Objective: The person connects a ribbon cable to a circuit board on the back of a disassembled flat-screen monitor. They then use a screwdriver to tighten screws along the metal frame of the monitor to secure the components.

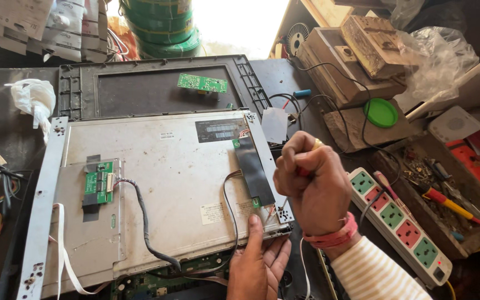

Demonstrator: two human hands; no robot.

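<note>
Right hand: right hand (313, 186), fingers curled tight into a fist around a screwdriver (310, 161); only a red and yellow bit of its handle shows, and its tip points down at the panel's near right corner.
Left hand: left hand (258, 261), palm up at the bench's near edge, fingers spread flat under the panel's near right corner, thumb pressed on the metal above; it grips nothing else.
Panel: metal display panel (179, 172), dull grey sheet, scuffed and stained, lying flat mid-bench, long side left to right.
Labels: black rectangular sticker (220, 129) near the panel's far right corner; small white sticker (166, 135) just left of it; pale printed label (213, 213) towards the near right.
Boards: small green circuit board (98, 182) on the panel's left part; black cable (144, 219) curving from it towards the near edge.
Back cover: dark grey plastic shell (79, 89) at the bench's far edge, ribbed rim, with another green board (202, 83) in it.
Right edge: white power strip (401, 222) with green and red sockets, set diagonally; round green lid (380, 113) on worn wooden blocks behind.
</note>
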